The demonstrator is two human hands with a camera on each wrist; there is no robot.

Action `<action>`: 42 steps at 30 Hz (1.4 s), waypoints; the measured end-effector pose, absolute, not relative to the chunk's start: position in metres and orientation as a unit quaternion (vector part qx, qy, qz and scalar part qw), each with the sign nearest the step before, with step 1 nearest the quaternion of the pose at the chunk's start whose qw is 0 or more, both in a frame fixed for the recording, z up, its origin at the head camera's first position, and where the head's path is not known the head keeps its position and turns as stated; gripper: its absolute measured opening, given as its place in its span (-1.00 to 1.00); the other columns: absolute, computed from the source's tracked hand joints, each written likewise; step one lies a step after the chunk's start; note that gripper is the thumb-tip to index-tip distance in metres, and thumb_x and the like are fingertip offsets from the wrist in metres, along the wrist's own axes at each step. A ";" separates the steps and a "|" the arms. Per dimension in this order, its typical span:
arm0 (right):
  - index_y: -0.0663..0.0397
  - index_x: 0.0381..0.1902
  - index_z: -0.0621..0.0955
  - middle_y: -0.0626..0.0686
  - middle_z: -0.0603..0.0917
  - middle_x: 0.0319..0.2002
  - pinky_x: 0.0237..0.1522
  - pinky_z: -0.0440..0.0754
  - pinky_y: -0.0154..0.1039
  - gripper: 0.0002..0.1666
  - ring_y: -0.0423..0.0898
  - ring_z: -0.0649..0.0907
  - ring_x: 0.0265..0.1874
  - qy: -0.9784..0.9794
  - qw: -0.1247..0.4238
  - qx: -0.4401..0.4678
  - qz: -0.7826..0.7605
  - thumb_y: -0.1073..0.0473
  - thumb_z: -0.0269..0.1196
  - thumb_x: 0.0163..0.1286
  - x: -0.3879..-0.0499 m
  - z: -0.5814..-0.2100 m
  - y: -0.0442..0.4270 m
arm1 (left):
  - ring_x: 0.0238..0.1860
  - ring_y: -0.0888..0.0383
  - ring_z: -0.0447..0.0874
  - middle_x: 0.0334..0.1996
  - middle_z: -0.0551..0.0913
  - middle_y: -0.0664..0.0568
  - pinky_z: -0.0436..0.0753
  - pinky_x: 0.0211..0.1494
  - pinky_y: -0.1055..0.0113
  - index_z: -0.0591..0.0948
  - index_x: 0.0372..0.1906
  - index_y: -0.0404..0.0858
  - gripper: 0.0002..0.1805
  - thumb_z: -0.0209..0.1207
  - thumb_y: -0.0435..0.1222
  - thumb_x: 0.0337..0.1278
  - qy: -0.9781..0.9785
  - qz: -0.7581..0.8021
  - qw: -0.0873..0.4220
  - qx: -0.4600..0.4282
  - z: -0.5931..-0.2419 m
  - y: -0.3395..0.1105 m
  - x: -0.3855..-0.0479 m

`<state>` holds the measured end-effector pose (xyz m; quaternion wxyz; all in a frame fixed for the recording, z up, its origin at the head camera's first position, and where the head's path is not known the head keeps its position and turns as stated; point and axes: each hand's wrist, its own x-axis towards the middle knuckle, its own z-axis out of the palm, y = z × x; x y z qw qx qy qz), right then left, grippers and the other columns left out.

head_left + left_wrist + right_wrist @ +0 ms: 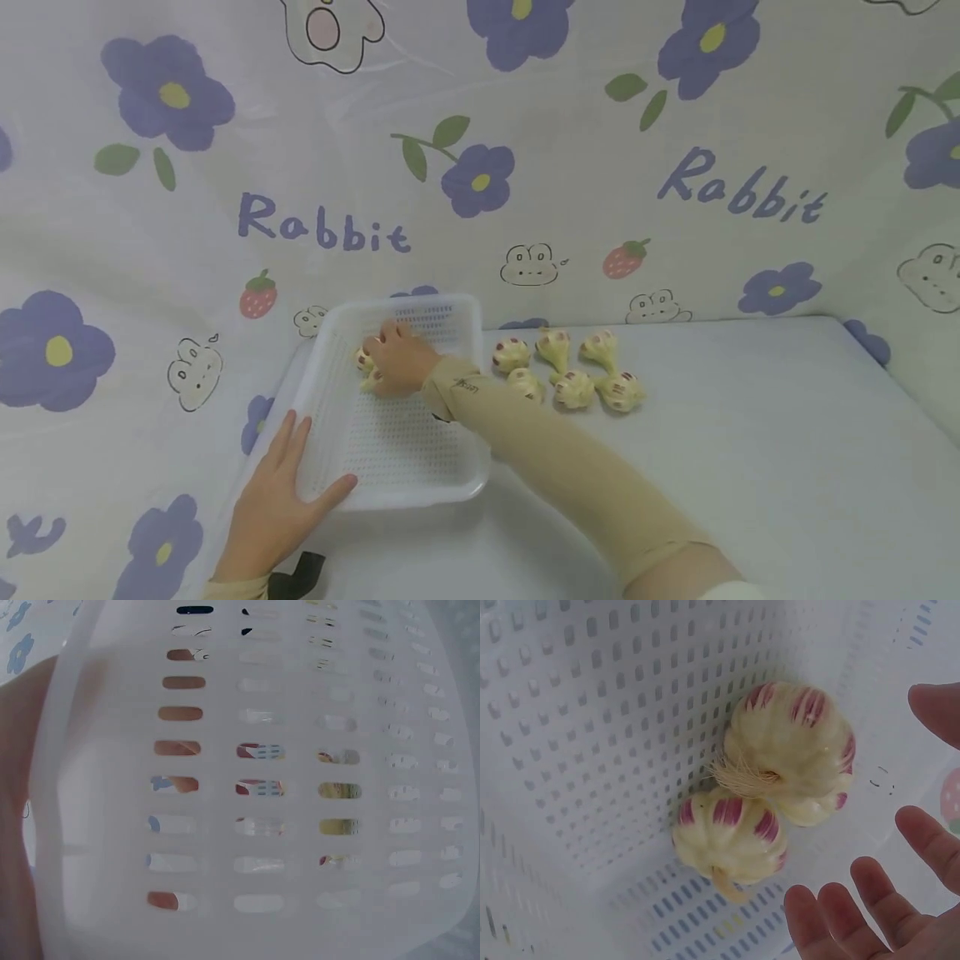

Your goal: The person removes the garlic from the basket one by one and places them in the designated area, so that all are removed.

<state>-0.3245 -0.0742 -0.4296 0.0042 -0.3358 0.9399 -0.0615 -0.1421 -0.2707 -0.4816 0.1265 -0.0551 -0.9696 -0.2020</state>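
Note:
A white slotted plastic basket (pixel 408 502) stands at the left of the table. Inside it lie garlic bulbs with purple streaks; the right wrist view shows one rooted bulb (pixel 791 742) and another bulb (pixel 729 834) against it, possibly a further one beneath. My right hand (pixel 403 358) is in the basket over the bulbs, fingers apart, nothing held between thumb and fingers (pixel 885 900). At the basket's near left corner, my left hand (pixel 272 504) rests along the rim, fingers extended and thumb spread. Through the slots of the wall (pixel 112 825), the left wrist view shows glimpses of skin.
Several more garlic bulbs (pixel 574 390) sit in two rows on the white tabletop (pixel 750 450), right of the basket; my right sleeve (pixel 555 467) partly covers one. A patterned sheet (pixel 570 192) hangs behind the table. Something black (pixel 298 575) shows by my left wrist.

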 end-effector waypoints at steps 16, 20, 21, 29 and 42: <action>-0.21 0.42 0.48 0.05 0.41 0.28 -0.02 0.61 -0.26 -0.26 0.00 0.37 0.25 0.948 0.018 -0.316 -0.035 -0.15 0.39 0.33 -0.325 -0.465 -0.108 | 0.53 -0.37 0.26 0.65 0.12 -0.25 0.43 0.38 -0.37 0.23 0.62 -0.28 0.14 0.32 0.31 0.13 -0.971 -0.197 0.131 -0.038 -0.487 -0.280 -0.129; -0.24 0.42 0.48 0.03 0.41 0.26 -0.07 0.62 -0.28 -0.26 -0.02 0.40 0.24 0.951 0.014 -0.306 -0.029 -0.16 0.41 0.32 -0.325 -0.467 -0.113 | 0.54 -0.36 0.24 0.66 0.10 -0.23 0.43 0.38 -0.38 0.23 0.63 -0.26 0.14 0.32 0.33 0.12 -0.971 -0.198 0.130 -0.034 -0.488 -0.280 -0.128; -0.24 0.41 0.49 0.03 0.42 0.26 -0.07 0.62 -0.28 -0.26 -0.02 0.40 0.23 0.952 0.015 -0.304 -0.028 -0.16 0.41 0.32 -0.325 -0.467 -0.113 | 0.54 -0.37 0.25 0.66 0.11 -0.23 0.43 0.38 -0.38 0.23 0.63 -0.26 0.15 0.32 0.33 0.12 -0.971 -0.197 0.130 -0.033 -0.488 -0.280 -0.128; -0.19 0.43 0.46 0.06 0.44 0.30 0.00 0.69 -0.20 -0.28 0.03 0.42 0.33 0.952 0.009 -0.306 -0.010 -0.16 0.38 0.37 -0.338 -0.478 -0.113 | 0.54 -0.34 0.27 0.65 0.14 -0.19 0.42 0.37 -0.37 0.26 0.62 -0.22 0.12 0.36 0.29 0.10 -0.964 -0.213 0.155 -0.044 -0.491 -0.278 -0.134; -0.11 0.30 0.55 0.10 0.48 0.25 0.21 0.65 -0.13 -0.41 0.08 0.41 0.34 0.949 0.016 -0.314 -0.008 0.05 0.40 0.32 -0.333 -0.471 -0.107 | 0.56 -0.37 0.22 0.66 0.09 -0.24 0.40 0.40 -0.40 0.21 0.63 -0.27 0.15 0.32 0.32 0.13 -0.968 -0.206 0.134 -0.050 -0.483 -0.271 -0.142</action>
